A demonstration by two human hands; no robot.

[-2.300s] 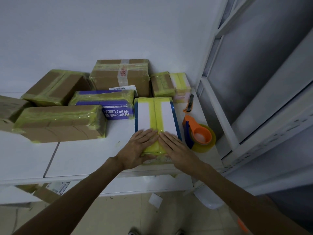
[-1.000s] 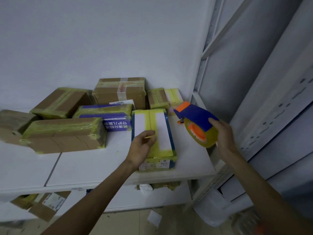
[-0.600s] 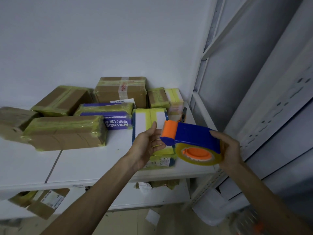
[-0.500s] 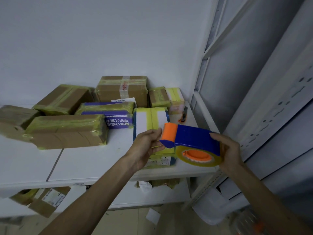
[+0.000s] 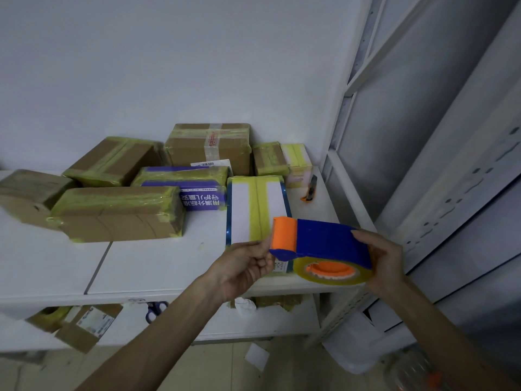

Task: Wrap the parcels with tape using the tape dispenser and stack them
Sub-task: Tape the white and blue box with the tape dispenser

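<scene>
**Dispenser up, parcel waiting under it**

The right hand (image 5: 383, 261) is gripping the dispenser (image 5: 324, 244) by its blue back, low and right of centre, held above the table (image 5: 158, 263). The left hand (image 5: 245, 263) is curling its fingers at the orange nose; I am not able to tell whether it is pinching a tape end. I am judging the dispenser light and rigid, its plastic a little slick, so the blue body is the place to hold. The tape (image 5: 332, 275) is looking thin and likely to fold onto itself.

The parcel (image 5: 256, 204), white and blue with yellow bands, is lying flat at centre, its near end hidden behind the hands. It is looking stiff and light, best steadied by its long sides. Other parcels (image 5: 118, 213) are crowding the left and rear, one just beside its upper left corner, leaving little room to turn it. A knife (image 5: 309, 190) is lying just right of it, and a rack (image 5: 451, 193) is closing off the right side
</scene>
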